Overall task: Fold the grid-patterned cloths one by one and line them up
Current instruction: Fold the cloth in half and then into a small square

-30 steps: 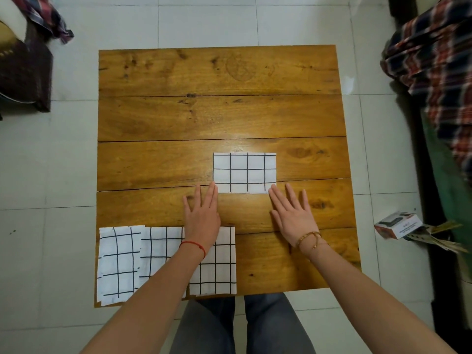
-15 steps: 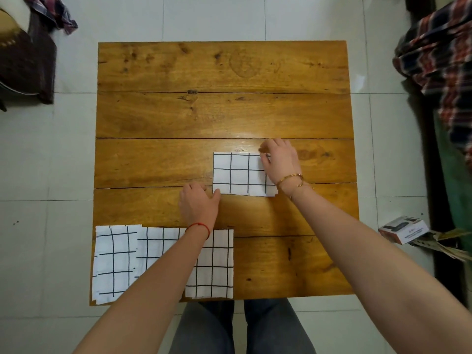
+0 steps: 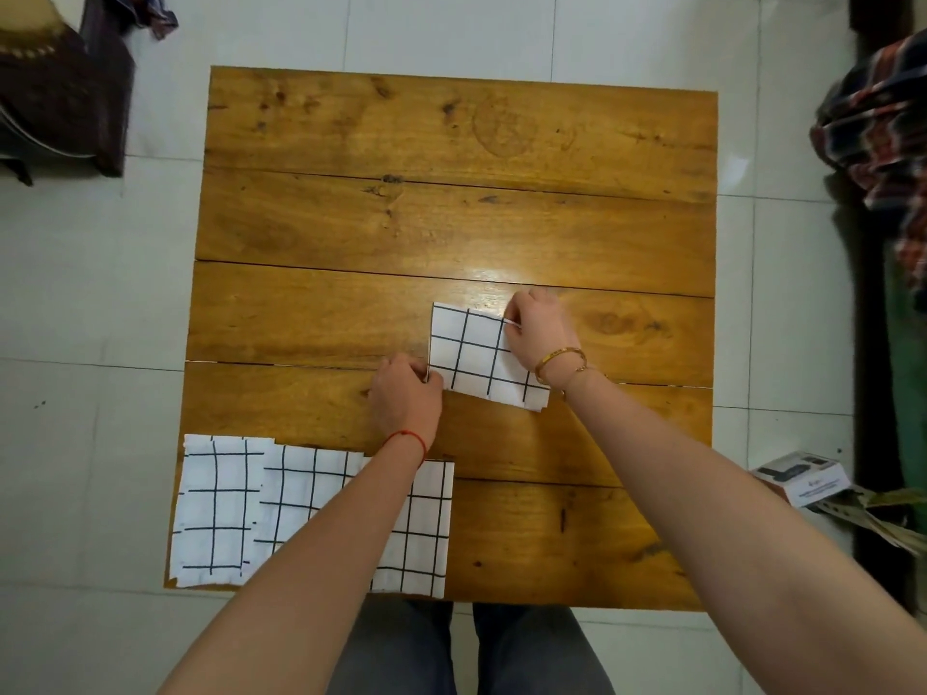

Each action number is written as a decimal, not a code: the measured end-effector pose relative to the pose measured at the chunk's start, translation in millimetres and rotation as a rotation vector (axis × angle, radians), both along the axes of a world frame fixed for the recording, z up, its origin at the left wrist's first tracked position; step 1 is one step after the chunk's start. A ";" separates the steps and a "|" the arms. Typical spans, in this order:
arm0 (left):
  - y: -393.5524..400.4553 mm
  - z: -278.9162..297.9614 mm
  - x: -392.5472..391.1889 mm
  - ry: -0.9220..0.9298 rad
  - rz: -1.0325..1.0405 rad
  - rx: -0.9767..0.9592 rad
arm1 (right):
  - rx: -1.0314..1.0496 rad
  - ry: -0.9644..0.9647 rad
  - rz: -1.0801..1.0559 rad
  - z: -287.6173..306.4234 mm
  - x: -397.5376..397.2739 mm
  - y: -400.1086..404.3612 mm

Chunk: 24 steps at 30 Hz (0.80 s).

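A folded white cloth with a black grid (image 3: 471,353) lies near the middle of the wooden table (image 3: 451,218). My left hand (image 3: 406,396) pinches its near-left corner. My right hand (image 3: 539,328) pinches its far-right corner, which is slightly lifted. Along the table's near-left edge lie three folded grid cloths in a row: one at the left (image 3: 215,509), one in the middle (image 3: 296,499) and one at the right (image 3: 421,534), partly hidden under my left forearm.
A small white box (image 3: 802,476) with papers lies on the tiled floor at the right. A plaid fabric (image 3: 878,122) hangs at the far right. A dark bag (image 3: 55,92) stands at the top left. My legs are below the table's near edge.
Both hands went from lying flat on the table to the middle cloth. The right hand reached its far-right corner and the left its near-left corner, and both now pinch it.
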State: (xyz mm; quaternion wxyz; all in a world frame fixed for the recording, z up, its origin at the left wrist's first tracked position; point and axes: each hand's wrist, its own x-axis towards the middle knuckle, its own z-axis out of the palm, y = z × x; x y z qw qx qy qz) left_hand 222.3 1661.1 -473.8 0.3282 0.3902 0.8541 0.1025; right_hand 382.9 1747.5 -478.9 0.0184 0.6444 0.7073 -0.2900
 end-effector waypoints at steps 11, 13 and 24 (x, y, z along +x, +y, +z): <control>2.5 24.5 2.5 -0.762 0.460 0.040 | -0.298 0.611 -0.719 23.4 16.6 -41.3; -4.2 24.4 4.1 -0.741 0.355 -0.009 | -0.332 0.693 -0.806 29.1 16.8 -53.5; -59.5 35.5 -0.6 -0.735 0.189 -0.049 | -0.270 0.709 -0.872 45.0 1.3 -133.3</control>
